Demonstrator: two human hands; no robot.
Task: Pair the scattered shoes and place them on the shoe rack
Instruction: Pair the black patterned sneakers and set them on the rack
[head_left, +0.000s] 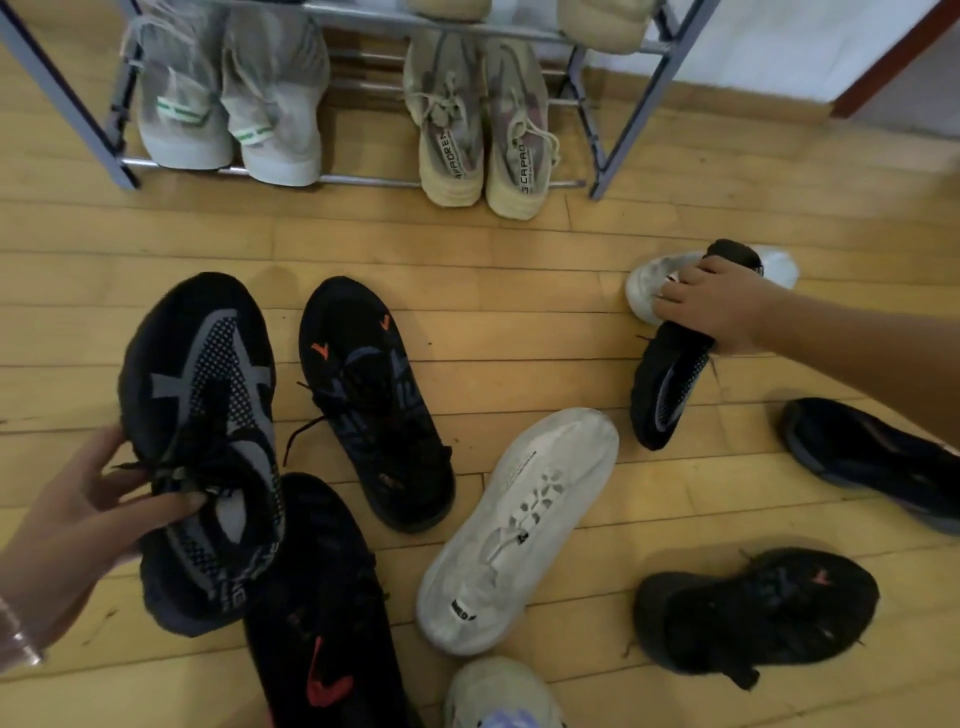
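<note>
Underfoot, knitted black sneakers (374, 400) on planks (519, 312)

"APAOREN" and "CAPAO" on straps of the beige sneakers (451, 136)

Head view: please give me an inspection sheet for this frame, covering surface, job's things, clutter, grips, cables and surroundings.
Surface: wooden floor, with shoes scattered across it.
Job's things: shoe rack holds a grey-green pair and a beige pair on its lower shelf. Loose on the floor are an orange-marked black shoe, a long white shoe, a red-marked black shoe and several more.
Clutter: nothing seen.
Grips: left grip holds a black-and-grey shoe; right grip holds a small black shoe above a small white shoe.
Cables: nothing seen.
Surroundings: white wall behind the rack.
</note>
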